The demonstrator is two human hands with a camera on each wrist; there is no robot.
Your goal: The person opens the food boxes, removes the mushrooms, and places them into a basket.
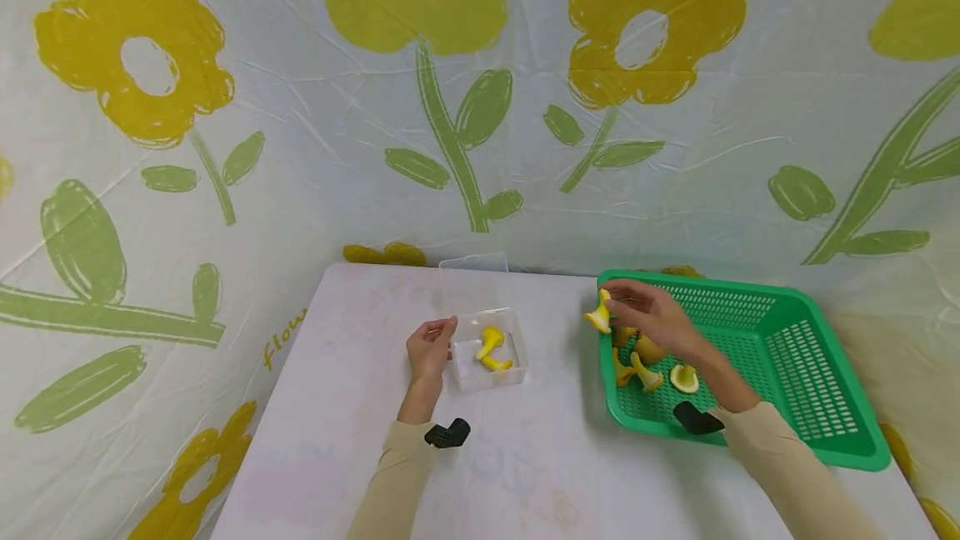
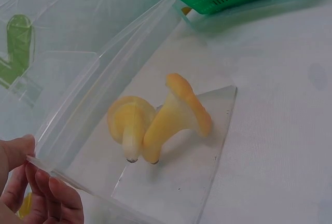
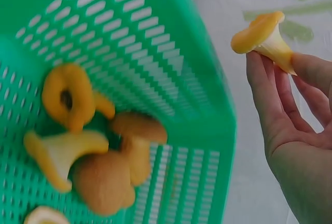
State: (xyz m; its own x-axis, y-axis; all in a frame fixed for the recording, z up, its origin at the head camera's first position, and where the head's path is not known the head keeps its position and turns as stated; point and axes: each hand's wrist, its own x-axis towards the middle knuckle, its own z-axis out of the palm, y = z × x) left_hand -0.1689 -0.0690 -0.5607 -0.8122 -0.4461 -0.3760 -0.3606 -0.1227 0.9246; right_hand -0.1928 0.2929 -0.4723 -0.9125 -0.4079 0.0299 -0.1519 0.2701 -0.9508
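A yellow mushroom [image 1: 602, 317], with a flared cap and pale stem, is pinched in my right hand [image 1: 652, 319] above the left rim of the green basket [image 1: 618, 417]. In the right wrist view, fingertips and thumb grip its stem [image 3: 280, 50], just outside the basket wall. My left hand [image 1: 429, 352] pinches the left edge of a clear plastic box [image 1: 467, 361], thumb on one side and fingers beneath, as the left wrist view shows. Two yellow mushrooms [image 2: 176, 115] lie against each other inside the box. Its clear lid [image 1: 472, 282] stands open at the back.
Several mushrooms, yellow [image 3: 67, 97] and brown [image 3: 104, 182], are gathered at the basket's left end. A pale-bottomed piece [image 1: 684, 378] lies near them. The white table [image 1: 525, 457] spans between box and basket. Flower-printed cloth [image 1: 300, 165] hangs behind the table.
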